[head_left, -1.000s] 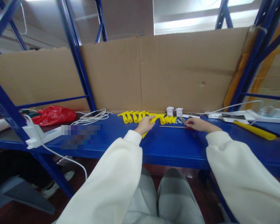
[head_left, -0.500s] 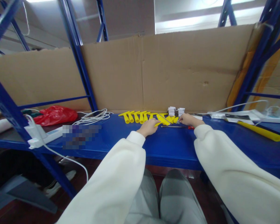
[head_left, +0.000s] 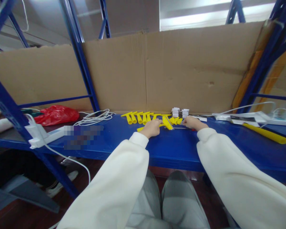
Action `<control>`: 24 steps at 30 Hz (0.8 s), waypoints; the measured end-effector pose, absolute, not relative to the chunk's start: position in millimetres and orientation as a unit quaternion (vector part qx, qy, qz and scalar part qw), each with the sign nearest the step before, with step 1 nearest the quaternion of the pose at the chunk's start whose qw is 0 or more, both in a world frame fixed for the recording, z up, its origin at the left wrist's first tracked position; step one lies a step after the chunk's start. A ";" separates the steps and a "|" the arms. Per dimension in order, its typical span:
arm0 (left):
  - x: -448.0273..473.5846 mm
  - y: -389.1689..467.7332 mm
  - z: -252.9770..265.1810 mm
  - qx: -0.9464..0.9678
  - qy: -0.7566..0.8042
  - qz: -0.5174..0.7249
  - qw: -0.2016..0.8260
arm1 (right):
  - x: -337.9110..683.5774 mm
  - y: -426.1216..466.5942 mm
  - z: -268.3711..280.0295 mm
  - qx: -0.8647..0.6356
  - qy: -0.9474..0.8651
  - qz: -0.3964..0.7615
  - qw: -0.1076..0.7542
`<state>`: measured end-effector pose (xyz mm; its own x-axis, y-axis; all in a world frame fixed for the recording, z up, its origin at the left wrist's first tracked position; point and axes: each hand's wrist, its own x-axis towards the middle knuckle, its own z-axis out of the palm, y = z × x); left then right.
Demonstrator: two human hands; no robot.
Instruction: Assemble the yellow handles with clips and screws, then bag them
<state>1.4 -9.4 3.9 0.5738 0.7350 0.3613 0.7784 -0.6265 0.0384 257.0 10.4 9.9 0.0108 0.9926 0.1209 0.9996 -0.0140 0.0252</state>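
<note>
My left hand (head_left: 153, 128) is closed around the handle of a yellow T-shaped tool (head_left: 167, 123), whose handle end sticks out on the left. The tool's wide head points right, with a thin shiny edge along it. My right hand (head_left: 191, 122) is at the right of several small yellow pieces (head_left: 175, 121), its fingers pressed together. What they pinch, if anything, is too small to make out. A thin metal rod (head_left: 180, 128) runs below the fingers, with a bit of red at its right end. Several like yellow T-shaped tools (head_left: 139, 118) lie in a row behind my left hand.
Stacked small white and black pieces (head_left: 180, 112) stand against the cardboard wall (head_left: 119, 76). White cables (head_left: 95, 118), a red plastic bag (head_left: 57, 115) and a power strip (head_left: 53, 136) are at left. A yellow-handled tool (head_left: 267, 133) lies on the blue shelf (head_left: 176, 152) at right.
My left hand has turned the yellow T-shaped tool; its handle end now shows left of the hand and its head is more upright. My right hand has hardly moved.
</note>
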 end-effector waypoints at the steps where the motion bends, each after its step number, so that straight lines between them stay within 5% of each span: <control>1: 1.4 -9.7 4.2 -0.887 -0.425 -0.168 0.070 | 256.4 11.0 9.2 -0.711 -0.699 -0.055 0.041; 12: 4.5 -11.7 3.9 -0.885 -0.432 -0.150 0.084 | 256.9 16.4 3.7 -0.735 -0.664 0.000 0.139; 24: 12.3 -16.7 0.2 -0.898 -0.410 -0.099 0.125 | 241.8 19.8 3.3 -0.537 -0.736 0.108 0.396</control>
<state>12.3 -16.7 0.2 0.6447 0.7112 0.2803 0.7608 -0.6327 -0.1444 241.8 19.8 3.3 -0.1080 0.8770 0.4683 0.7062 0.3992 -0.5848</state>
